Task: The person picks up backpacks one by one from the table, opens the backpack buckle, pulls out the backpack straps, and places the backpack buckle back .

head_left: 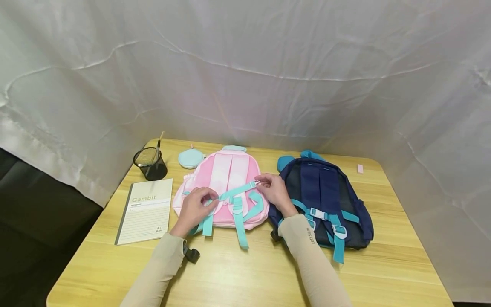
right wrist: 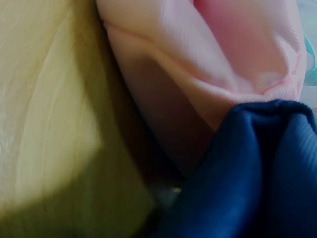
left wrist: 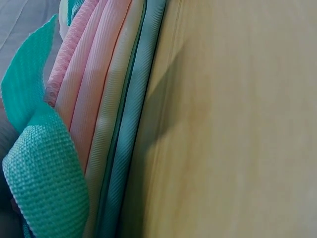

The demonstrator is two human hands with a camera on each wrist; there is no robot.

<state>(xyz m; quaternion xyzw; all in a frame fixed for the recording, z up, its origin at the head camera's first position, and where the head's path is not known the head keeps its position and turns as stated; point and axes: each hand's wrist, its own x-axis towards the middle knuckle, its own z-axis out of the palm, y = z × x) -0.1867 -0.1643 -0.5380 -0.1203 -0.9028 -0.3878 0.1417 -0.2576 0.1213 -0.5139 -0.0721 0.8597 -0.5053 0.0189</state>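
A pink backpack (head_left: 251, 168) lies with its shoulder straps facing up. Across it runs a teal strap (head_left: 239, 190), drawn taut between the two hands. My left hand (head_left: 194, 208) pinches the strap's left part between thumb and fingers. At the other end, my right hand (head_left: 273, 191) pinches the white buckle (head_left: 255, 183). Loose teal webbing (head_left: 238, 221) hangs over the bag's lower edge. In the left wrist view, a teal strap end (left wrist: 47, 168) curls beside the bag's pink and blue-green edge (left wrist: 89, 74). The right wrist view holds the pink bag's side (right wrist: 173, 64); neither hand shows in the wrist views.
A navy backpack (head_left: 353, 200) with teal straps lies close at the right. Left of the pink bag are a notebook (head_left: 147, 209) and a black mesh pen cup (head_left: 155, 170). A round light-blue pouch (head_left: 190, 158) sits behind; a small pink block (head_left: 359, 169) lies far right.
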